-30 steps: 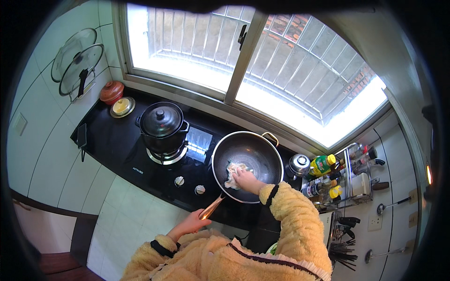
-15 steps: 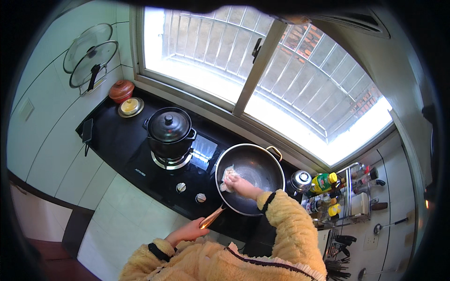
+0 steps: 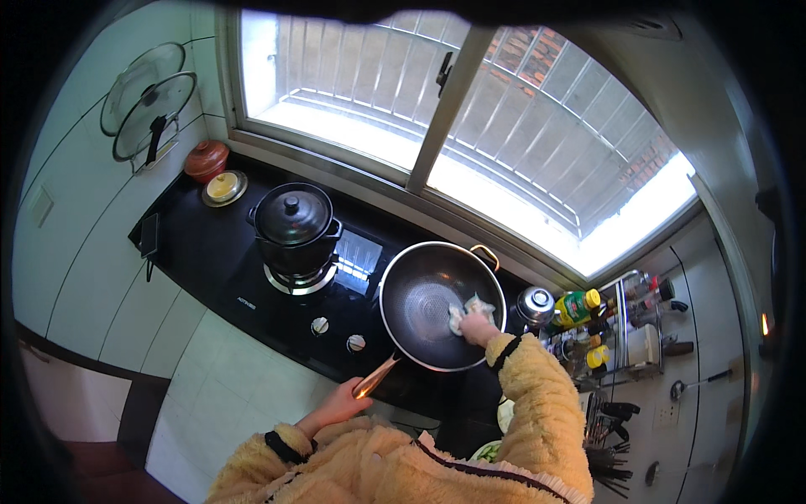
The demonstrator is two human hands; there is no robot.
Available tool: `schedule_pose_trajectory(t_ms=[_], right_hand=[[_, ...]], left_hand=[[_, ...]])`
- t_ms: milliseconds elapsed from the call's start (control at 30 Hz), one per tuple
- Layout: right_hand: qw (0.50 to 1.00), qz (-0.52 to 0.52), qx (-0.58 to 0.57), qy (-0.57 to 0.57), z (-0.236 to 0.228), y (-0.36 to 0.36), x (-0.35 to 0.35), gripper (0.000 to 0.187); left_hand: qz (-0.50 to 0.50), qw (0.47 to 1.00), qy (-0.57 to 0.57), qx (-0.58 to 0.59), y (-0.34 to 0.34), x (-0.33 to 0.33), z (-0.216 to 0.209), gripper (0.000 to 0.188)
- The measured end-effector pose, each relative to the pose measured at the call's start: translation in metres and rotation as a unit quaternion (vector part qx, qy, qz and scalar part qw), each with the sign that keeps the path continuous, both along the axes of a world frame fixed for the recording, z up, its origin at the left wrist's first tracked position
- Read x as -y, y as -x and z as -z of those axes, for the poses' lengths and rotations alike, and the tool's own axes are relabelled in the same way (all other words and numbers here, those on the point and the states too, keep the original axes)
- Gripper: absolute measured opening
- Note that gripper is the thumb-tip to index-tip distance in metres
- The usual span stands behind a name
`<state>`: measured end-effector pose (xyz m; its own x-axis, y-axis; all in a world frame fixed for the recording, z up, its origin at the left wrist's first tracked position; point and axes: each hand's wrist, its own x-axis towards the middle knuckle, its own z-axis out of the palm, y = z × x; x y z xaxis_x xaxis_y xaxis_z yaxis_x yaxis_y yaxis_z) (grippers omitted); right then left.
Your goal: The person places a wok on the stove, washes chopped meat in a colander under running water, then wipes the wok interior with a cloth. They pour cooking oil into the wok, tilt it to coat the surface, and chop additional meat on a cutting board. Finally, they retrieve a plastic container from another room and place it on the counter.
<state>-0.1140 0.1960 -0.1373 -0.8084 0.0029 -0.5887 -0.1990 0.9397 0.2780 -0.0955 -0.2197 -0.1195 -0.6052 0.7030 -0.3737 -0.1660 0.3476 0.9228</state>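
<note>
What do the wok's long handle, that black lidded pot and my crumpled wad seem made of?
Long handle: probably polished coppery metal; it reflects brightly.
Black pot: glossy highlights, so maybe glazed ceramic or enamelled metal.
Wad: matte, softly crumpled, cloth or paper.

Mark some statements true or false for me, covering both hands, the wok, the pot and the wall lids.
1. The left hand grips the handle of the wok. True.
2. The right hand holds a spatula. False: it holds a crumpled pale cloth or tissue inside the wok.
3. The black pot has its lid on. True.
4. The pot stands to the right of the wok. False: it stands to the left.
5. Two see-through lids hang on the left wall. True.
</note>
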Motion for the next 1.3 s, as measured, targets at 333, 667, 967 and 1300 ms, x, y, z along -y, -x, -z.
schedule_pose_trajectory(t_ms=[333,667,967,1300], right_hand=[[0.735,0.314,0.027,0.600,-0.053,0.009,0.120,0.028],[0.994,0.052,-0.082,-0.044,-0.047,-0.021,-0.012,0.021],[0.971,0.017,0.094,0.219,-0.057,-0.019,0.051,0.022],[0.826,0.199,-0.144,0.506,-0.006,0.070,0.123,0.015]], left_hand=[[0.019,1.000,0.004,-0.013,0.003,0.000,-0.009,0.039],[0.007,1.000,0.006,0.007,0.004,0.000,-0.027,0.035],[0.002,1.000,-0.017,0.002,0.003,-0.002,-0.021,0.038],[0.068,0.991,0.025,0.110,0.015,0.000,-0.038,0.040]])
